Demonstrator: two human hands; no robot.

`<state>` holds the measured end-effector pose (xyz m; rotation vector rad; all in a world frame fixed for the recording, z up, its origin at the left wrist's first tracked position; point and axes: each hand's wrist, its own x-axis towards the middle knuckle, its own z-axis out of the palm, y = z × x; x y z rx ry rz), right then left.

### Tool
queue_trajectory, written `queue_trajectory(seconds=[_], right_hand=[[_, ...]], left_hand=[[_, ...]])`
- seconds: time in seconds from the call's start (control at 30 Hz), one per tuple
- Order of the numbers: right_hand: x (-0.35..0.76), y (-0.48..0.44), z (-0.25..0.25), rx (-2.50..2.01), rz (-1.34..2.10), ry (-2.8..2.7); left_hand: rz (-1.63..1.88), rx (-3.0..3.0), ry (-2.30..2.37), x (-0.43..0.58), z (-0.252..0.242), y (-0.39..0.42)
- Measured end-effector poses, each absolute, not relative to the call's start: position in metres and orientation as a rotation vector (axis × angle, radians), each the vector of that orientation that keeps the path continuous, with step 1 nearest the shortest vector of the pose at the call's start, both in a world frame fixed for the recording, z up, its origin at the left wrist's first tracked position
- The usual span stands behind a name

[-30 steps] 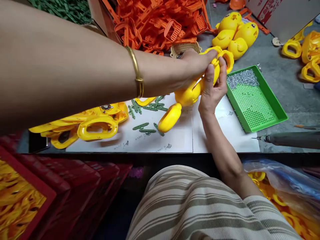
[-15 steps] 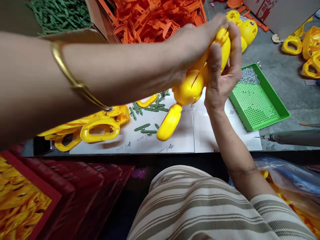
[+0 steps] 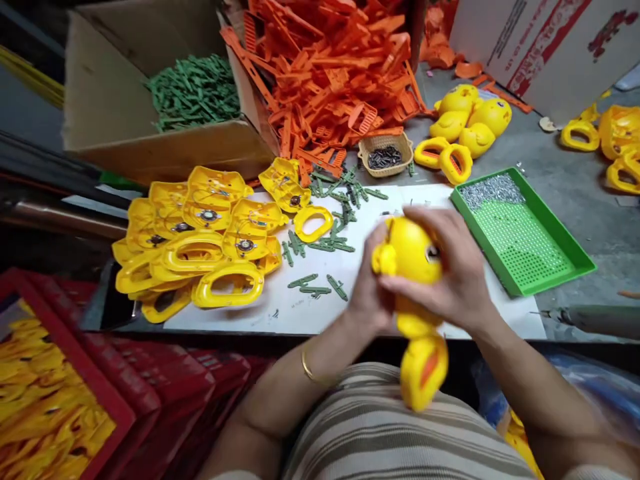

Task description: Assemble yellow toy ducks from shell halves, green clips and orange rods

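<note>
A yellow duck-shaped toy (image 3: 413, 250) is held between both hands above the white sheet, near the table's front edge. Its looped handle, orange inside, hangs down over the striped shirt. My left hand (image 3: 373, 283) grips the toy's left side, its fingers partly hidden behind the yellow plastic. Wrapped round the right side is my right hand (image 3: 453, 273), with its thumb across the front below the toy's eye. Green strips (image 3: 315, 291) lie on the white sheet (image 3: 260, 319) left of the hands.
Open yellow shells (image 3: 200, 207) are piled at left. Behind are a cardboard box (image 3: 150, 157) of green parts, an orange heap (image 3: 330, 80) and a small basket (image 3: 387, 170). Finished-looking ducks (image 3: 473, 123), a green tray (image 3: 533, 230) of screws and a screwdriver (image 3: 595, 320) are at right.
Both hands have come down and toward the body with the duck toy, which has turned so its eye shows. The camera view has shifted, revealing more of the shells and boxes.
</note>
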<state>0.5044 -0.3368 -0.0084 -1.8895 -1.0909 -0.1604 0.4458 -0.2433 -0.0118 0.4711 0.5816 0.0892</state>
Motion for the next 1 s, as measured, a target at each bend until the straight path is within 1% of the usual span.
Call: queue_trajectory(seconds=[0.1, 0.23, 0.3, 0.43, 0.57, 0.73, 0.83, 1.0], right_hand=[[0.490, -0.364, -0.011, -1.973, -0.174, -1.095], [0.489, -0.381, -0.009, -2.055, -0.227, -1.083], [0.491, -0.382, -0.008, -2.070, -0.233, -1.095], [0.491, -0.377, -0.011, -2.062, -0.128, -1.102], [0.483, -0.371, -0.023, -2.035, -0.038, -1.106], [0.477, -0.365, -0.042, -2.059, 0.109, -1.089], [0.477, -0.366, -0.048, -2.051, 0.189, -1.071], [0.482, -0.372, -0.045, -2.048, 0.187, -1.090]], left_hand=[[-0.024, 0.300, 0.456, 0.432, -0.026, -0.267], [0.054, 0.268, 0.374, 0.435, -0.032, -0.279], [0.034, 0.244, 0.377, 0.438, -0.034, -0.280], [-0.043, 0.164, 0.339, 0.433, -0.043, -0.281], [0.044, 0.143, 0.353, 0.421, -0.059, -0.281], [0.124, 0.155, 0.509, 0.410, -0.075, -0.282], [0.117, 0.183, 0.538, 0.405, -0.080, -0.282], [0.034, 0.195, 0.454, 0.401, -0.080, -0.280]])
